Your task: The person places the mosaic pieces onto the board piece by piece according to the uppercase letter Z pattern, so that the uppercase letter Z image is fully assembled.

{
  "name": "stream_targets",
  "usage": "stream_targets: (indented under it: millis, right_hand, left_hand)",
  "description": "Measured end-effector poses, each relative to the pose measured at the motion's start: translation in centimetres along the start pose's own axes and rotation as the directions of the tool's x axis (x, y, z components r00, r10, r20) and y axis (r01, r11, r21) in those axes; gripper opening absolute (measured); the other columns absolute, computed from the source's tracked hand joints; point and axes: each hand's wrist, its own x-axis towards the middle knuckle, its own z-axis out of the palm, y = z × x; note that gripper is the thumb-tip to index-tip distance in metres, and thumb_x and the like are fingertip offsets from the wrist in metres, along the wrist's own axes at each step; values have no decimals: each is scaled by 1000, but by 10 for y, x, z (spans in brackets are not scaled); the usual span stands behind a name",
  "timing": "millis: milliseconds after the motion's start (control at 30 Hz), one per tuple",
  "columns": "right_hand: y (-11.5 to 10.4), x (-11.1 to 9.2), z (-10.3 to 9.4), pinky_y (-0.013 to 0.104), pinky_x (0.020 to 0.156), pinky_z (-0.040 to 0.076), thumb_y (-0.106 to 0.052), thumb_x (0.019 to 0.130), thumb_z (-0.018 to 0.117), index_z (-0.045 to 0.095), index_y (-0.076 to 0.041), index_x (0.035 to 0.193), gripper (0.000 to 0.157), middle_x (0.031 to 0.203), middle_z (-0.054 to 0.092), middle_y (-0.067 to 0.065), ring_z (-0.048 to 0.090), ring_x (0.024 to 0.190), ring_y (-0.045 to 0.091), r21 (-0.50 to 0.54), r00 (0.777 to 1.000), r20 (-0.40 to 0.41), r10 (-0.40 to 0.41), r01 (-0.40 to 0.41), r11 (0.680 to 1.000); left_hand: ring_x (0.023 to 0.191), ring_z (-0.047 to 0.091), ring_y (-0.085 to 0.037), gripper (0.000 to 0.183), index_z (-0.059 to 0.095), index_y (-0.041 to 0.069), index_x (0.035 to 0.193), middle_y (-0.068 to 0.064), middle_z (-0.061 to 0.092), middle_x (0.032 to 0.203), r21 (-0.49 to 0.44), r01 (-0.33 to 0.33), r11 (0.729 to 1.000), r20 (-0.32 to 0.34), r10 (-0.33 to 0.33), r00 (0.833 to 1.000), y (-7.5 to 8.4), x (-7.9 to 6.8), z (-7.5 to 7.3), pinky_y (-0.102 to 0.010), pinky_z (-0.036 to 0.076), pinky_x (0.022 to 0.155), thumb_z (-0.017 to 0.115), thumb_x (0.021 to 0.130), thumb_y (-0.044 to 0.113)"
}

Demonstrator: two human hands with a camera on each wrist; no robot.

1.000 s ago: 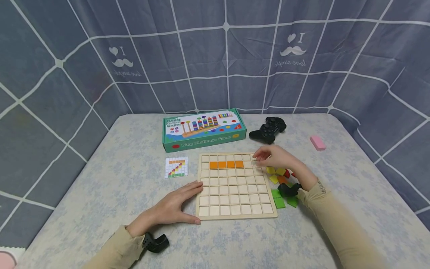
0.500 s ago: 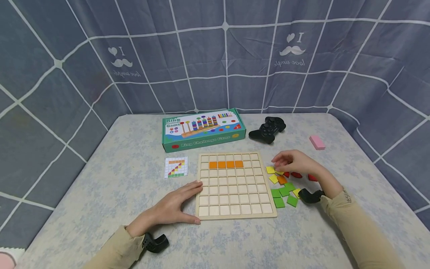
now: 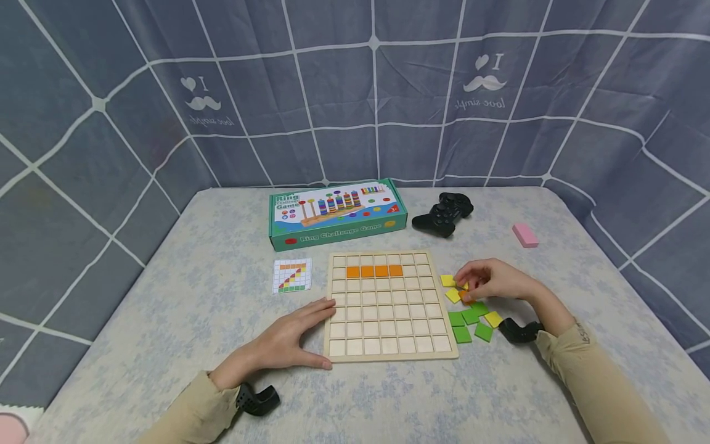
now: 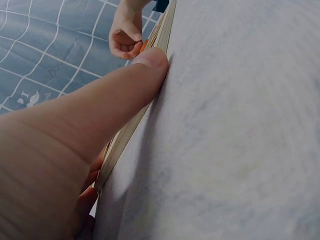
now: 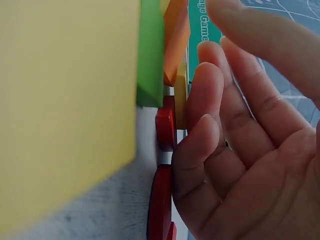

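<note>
While the wooden board [image 3: 385, 313] stays put on the counter [image 3: 222, 246], between the 2 hands, the person's right grip [image 3: 496, 280] has moved from its far right corner down to the loose pieces; the fingers bend beside an orange tile [image 5: 175, 45], though I cannot tell whether they pinch it; this looks like picking out a piece, as the board bears just 1 row of 4 orange tiles [image 3: 367, 272]; the left grip [image 3: 285, 338] is released, spread against the left edge; the board is pale wood with shallow square cells; the green tiles [image 3: 484, 333] are flat, smooth squares; the red pieces [image 5: 160, 205] look glossy, with curved outlines.
</note>
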Motion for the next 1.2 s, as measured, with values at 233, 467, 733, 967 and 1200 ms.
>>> stream_targets:
  millis: [233, 467, 733, 967, 1200]
  right_hand:
    - [2, 0, 0, 24, 56, 43, -8, 78, 75, 63, 4, 107, 33, 78, 57, 6, 50, 65, 13, -36, 1000, 1, -3, 3, 999]
    - [0, 0, 3, 24, 57, 43, -9, 77, 76, 66, 0, 102, 28, 77, 57, 5, 48, 64, 12, -110, 999, -16, 31, -32, 993]
    - [-8, 0, 2, 24, 58, 43, -12, 78, 76, 68, -6, 95, 20, 75, 60, 2, 50, 64, 12, -184, 997, -18, 71, -73, 980]
    - [-23, 7, -7, 22, 53, 42, -14, 80, 74, 69, -3, 90, 15, 76, 66, 4, 53, 61, 12, -139, 987, 95, 128, -114, 984]
    - [-33, 39, -3, 32, 63, 51, -13, 84, 70, 68, 0, 95, 17, 83, 69, 6, 61, 71, 24, -90, 993, 41, 111, -107, 990]
  left_hand:
    - [139, 24, -22, 94, 40, 8, 143, -3, 30, 151, -16, 8, 1000, 10, -8, 1000, 2, 0, -1, -49, 31, 106, 72, 72, 60]
    - [140, 22, -18, 96, 39, 9, 144, -1, 29, 152, -26, 27, 999, 19, -27, 999, 2, 1, -1, -46, 29, 108, 72, 70, 62]
    - [139, 25, -23, 94, 41, 7, 143, -5, 31, 151, -17, -1, 1000, 0, 1, 1000, 1, 0, 0, -49, 31, 106, 72, 71, 60]
    - [139, 25, -22, 94, 41, 7, 143, -5, 31, 151, -15, 1, 1000, -1, -1, 1000, 1, 0, 0, -49, 31, 105, 72, 71, 60]
    - [139, 26, -23, 96, 41, 6, 142, -5, 32, 150, -9, -11, 1000, -9, 11, 1000, 0, 0, 0, -49, 32, 105, 72, 70, 61]
